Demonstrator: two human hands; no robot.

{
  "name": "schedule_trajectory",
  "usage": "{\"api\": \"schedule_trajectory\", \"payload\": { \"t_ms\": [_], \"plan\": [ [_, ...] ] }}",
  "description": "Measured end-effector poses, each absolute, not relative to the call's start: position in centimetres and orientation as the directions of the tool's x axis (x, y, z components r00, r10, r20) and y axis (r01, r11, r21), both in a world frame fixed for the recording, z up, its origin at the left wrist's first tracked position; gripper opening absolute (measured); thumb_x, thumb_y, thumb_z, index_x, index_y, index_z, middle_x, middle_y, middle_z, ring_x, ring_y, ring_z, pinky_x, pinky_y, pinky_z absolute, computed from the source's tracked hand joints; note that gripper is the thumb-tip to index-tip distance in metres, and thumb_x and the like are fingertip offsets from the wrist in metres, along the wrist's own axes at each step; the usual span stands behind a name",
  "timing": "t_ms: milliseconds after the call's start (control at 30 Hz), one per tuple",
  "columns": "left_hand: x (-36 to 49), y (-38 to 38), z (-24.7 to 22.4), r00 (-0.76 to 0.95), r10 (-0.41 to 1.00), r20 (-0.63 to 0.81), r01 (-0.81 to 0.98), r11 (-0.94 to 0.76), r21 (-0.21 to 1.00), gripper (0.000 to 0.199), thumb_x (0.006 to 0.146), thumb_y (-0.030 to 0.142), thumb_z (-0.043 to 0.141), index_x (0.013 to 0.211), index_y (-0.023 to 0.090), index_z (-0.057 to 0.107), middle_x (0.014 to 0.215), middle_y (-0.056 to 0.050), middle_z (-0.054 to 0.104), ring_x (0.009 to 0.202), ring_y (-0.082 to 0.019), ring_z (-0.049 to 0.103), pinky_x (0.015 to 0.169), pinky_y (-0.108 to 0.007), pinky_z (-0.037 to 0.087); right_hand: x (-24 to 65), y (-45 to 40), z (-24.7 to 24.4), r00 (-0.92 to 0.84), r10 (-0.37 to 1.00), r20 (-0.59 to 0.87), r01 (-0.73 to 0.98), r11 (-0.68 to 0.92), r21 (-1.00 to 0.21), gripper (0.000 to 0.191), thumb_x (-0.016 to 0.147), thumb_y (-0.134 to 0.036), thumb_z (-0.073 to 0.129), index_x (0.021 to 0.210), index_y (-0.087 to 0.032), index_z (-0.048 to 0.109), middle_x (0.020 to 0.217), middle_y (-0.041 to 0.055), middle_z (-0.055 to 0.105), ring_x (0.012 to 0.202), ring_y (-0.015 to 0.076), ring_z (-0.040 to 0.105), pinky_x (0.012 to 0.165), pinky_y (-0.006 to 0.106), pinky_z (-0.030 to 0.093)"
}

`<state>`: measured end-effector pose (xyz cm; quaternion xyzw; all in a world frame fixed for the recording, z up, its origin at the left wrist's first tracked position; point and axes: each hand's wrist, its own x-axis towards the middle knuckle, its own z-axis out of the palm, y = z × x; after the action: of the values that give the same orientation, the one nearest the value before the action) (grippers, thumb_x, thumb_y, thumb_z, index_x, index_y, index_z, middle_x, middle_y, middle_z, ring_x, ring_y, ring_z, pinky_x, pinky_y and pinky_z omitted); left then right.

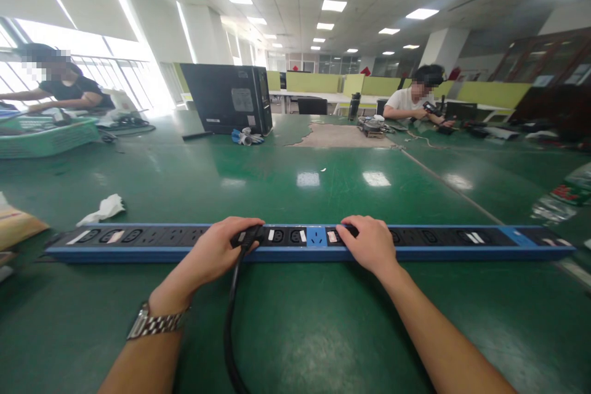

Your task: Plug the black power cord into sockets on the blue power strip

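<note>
A long blue-and-black power strip (pixel 286 252) lies crosswise on the green table in front of me, its sockets facing up. My left hand (pixel 217 249) is closed round a black plug (pixel 252 236) at a socket left of the strip's middle. From this plug a thick black cord (pixel 231 314) runs down towards me. Whether the plug is fully seated is hidden by my fingers. My right hand (pixel 370 243) grips the strip just right of its blue socket (pixel 316 236), fingers over the top and far edge.
A black computer case (pixel 226 98) stands farther back, with gloves (pixel 248 136) beside it. Crumpled tissue (pixel 104 209) lies behind the strip at left. A plastic bottle (pixel 566 194) is at right, a green basket (pixel 50 137) at far left. Two people sit across the table.
</note>
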<state>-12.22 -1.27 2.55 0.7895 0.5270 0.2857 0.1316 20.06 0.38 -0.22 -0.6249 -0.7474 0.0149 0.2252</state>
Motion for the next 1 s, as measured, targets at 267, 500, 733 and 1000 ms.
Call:
{"api": "schedule_trajectory", "payload": {
  "t_ms": [267,500,733,1000],
  "plan": [
    [-2.7,-1.5,2.5,0.300,0.836,0.459,0.625,-0.536,0.568,0.033,0.085,0.032,0.063,0.116,0.023,0.064,0.107,-0.005,0.072,0.097,-0.021,0.066,0.089,-0.034,0.052,20.1,0.4,0.1,-0.058,0.947,0.317,0.912,0.180,-0.369,0.037,0.096,-0.044,0.043,0.098,-0.025,0.075,0.098,0.0033,0.075,0.094,0.0217,0.065,0.083,0.033,0.038],
    [-0.4,-0.5,1.7,0.333,0.869,0.366,0.700,-0.488,0.521,0.027,0.083,0.026,0.065,0.110,0.024,0.064,0.097,-0.004,0.071,0.092,-0.022,0.065,0.084,-0.034,0.050,20.2,0.3,0.1,-0.040,0.941,0.337,0.869,0.199,-0.453,0.038,0.096,-0.045,0.043,0.093,-0.024,0.075,0.096,0.0028,0.075,0.093,0.0219,0.066,0.080,0.032,0.040],
    [-1.4,-0.6,1.5,0.363,0.855,0.371,0.673,-0.516,0.530,0.027,0.084,0.028,0.064,0.111,0.025,0.066,0.102,-0.004,0.071,0.095,-0.021,0.064,0.088,-0.034,0.049,20.2,0.5,-0.1,-0.077,0.935,0.346,0.865,0.235,-0.443,0.033,0.095,-0.041,0.047,0.093,-0.024,0.075,0.098,0.0037,0.075,0.097,0.0221,0.065,0.088,0.035,0.039],
    [-0.4,-1.0,0.4,0.398,0.807,0.436,0.718,-0.570,0.399,0.041,0.080,0.018,0.062,0.120,0.025,0.063,0.113,-0.003,0.071,0.109,-0.022,0.062,0.099,-0.039,0.044,19.2,-0.7,-0.2,0.053,0.837,0.545,0.656,0.382,-0.651,0.033,0.093,-0.041,0.049,0.082,-0.018,0.070,0.079,0.0057,0.071,0.077,0.0195,0.063,0.074,0.031,0.044]
  ]
}}
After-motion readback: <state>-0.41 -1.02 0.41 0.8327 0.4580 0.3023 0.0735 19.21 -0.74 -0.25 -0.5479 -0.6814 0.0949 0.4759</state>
